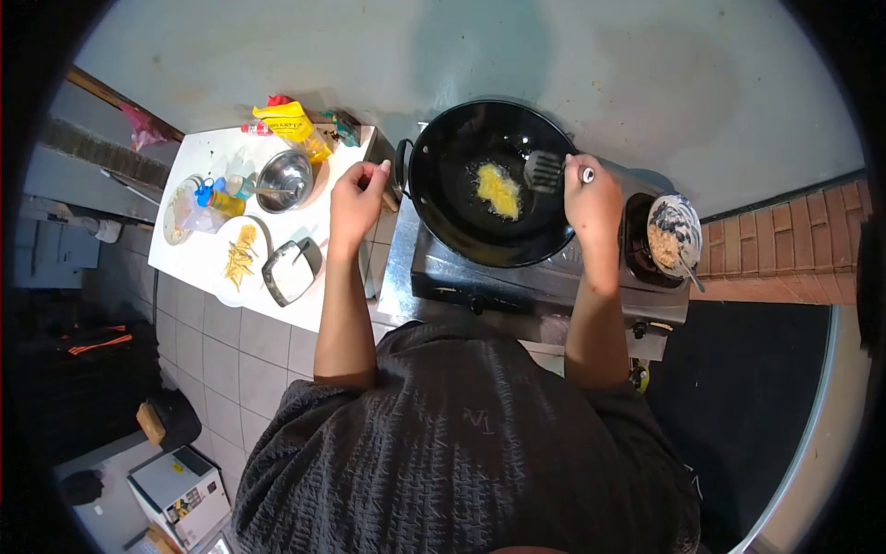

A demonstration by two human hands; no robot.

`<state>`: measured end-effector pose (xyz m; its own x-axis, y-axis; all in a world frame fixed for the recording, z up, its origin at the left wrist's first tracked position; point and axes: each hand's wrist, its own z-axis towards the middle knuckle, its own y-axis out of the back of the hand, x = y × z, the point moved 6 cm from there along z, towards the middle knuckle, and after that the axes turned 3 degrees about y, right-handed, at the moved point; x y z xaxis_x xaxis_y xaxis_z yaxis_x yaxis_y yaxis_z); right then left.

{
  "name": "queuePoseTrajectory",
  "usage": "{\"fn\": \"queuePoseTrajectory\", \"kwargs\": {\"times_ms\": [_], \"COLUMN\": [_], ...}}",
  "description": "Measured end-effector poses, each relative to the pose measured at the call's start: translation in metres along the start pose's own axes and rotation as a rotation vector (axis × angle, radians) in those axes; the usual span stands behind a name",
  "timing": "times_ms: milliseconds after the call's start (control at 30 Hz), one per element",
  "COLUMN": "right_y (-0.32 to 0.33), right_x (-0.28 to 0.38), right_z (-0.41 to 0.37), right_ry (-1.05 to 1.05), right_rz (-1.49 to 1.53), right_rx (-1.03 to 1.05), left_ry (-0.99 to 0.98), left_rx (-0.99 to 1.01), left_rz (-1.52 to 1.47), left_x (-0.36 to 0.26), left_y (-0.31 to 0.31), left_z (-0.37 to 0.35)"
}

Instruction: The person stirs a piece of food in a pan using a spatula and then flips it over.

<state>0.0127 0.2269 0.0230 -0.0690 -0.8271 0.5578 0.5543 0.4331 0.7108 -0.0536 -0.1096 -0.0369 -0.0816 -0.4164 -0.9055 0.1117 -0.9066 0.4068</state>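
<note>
My right hand (595,198) is closed around the handle of a dark slotted spatula (543,174). The spatula's head hangs over the right side of a black wok (452,231), beside a yellow piece of frying food (499,191). Bubbling oil surrounds the food near the middle of the wok. At the wok's left, my left hand (358,205) is held with curled fingers close to the loop handle (402,166). A small gap seems to separate the two, and nothing shows in that hand.
The wok sits on a steel gas stove (535,300). On its right burner stands a bowl of batter (666,242) with a spoon. The white table (305,309) at left holds a plate of fries (242,254), a steel bowl (285,180), a square white dish (290,275) and a yellow packet (288,122).
</note>
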Motion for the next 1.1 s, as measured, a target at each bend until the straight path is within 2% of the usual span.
{"fn": "queuePoseTrajectory", "kwargs": {"times_ms": [33,167,267,333,367,400,467,600,700,767,1000,1100], "right_y": [-0.004,-0.010,-0.001,0.001,-0.004,-0.006,-0.014,0.003,0.013,0.021,0.009,0.013], "right_x": [-0.004,-0.017,-0.021,-0.020,-0.028,-0.035,-0.037,-0.003,-0.001,0.003,0.005,0.014], "right_z": [-0.005,-0.004,0.008,0.018,0.024,0.025,0.028,0.020,0.018,0.017,0.000,-0.007], "right_ry": [-0.071,-0.121,-0.093,-0.002,-0.038,-0.044,0.047,0.055,0.016,0.047,0.057,0.012], "right_rz": [-0.003,0.038,0.024,0.027,0.036,0.038,0.140,0.123,0.143,0.044,-0.003,0.192], "right_rx": [0.044,0.052,0.056,0.110,0.186,0.176,0.179,0.202,0.140,0.061,0.005,-0.034], "left_ry": [0.010,0.003,0.012,-0.007,-0.011,0.000,-0.009,0.037,0.031,0.038,0.016,0.023], "left_rx": [0.006,0.026,0.045,0.027,0.035,0.041,0.046,0.063,0.070,0.084,0.062,0.070], "left_rz": [0.011,-0.005,-0.026,-0.019,-0.018,-0.030,-0.039,-0.046,-0.065,-0.090,-0.069,-0.041], "left_x": [0.001,0.001,0.002,0.000,0.000,0.001,-0.002,0.005,0.009,0.009,0.007,0.004], "left_y": [0.001,0.002,0.005,0.005,0.004,0.004,0.005,0.006,0.006,0.006,0.004,0.002], "left_z": [-0.001,0.002,0.003,0.003,0.002,0.001,0.004,0.005,0.005,0.006,0.009,0.009]}}
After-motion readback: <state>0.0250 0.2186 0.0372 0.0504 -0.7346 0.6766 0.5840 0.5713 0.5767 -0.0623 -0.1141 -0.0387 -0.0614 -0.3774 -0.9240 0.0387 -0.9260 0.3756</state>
